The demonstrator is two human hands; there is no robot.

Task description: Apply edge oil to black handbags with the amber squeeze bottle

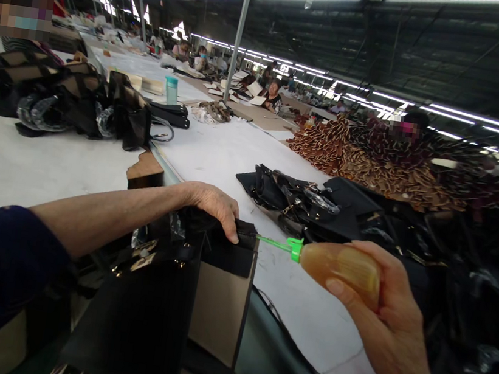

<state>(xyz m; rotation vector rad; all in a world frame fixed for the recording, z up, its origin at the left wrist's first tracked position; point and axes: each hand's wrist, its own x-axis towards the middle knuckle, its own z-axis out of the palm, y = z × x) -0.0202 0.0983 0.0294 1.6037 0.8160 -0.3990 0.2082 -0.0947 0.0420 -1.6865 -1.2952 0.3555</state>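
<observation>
My left hand (215,204) grips the top edge of a black and tan bag piece (222,288) that stands upright in front of me. My right hand (381,302) is wrapped round a soft amber glue bottle (340,267) with a green nozzle (276,244). The nozzle tip touches the black top edge of the bag piece, just right of my left fingers. My left sleeve is dark blue with a pattern.
A heap of black bags (307,204) lies on the white table (236,148) beyond my hands. Behind it rises a large pile of brown leather strips (373,154). More dark bags (63,98) sit at the left, and a teal cup (171,89) stands further back. Other people work along the tables.
</observation>
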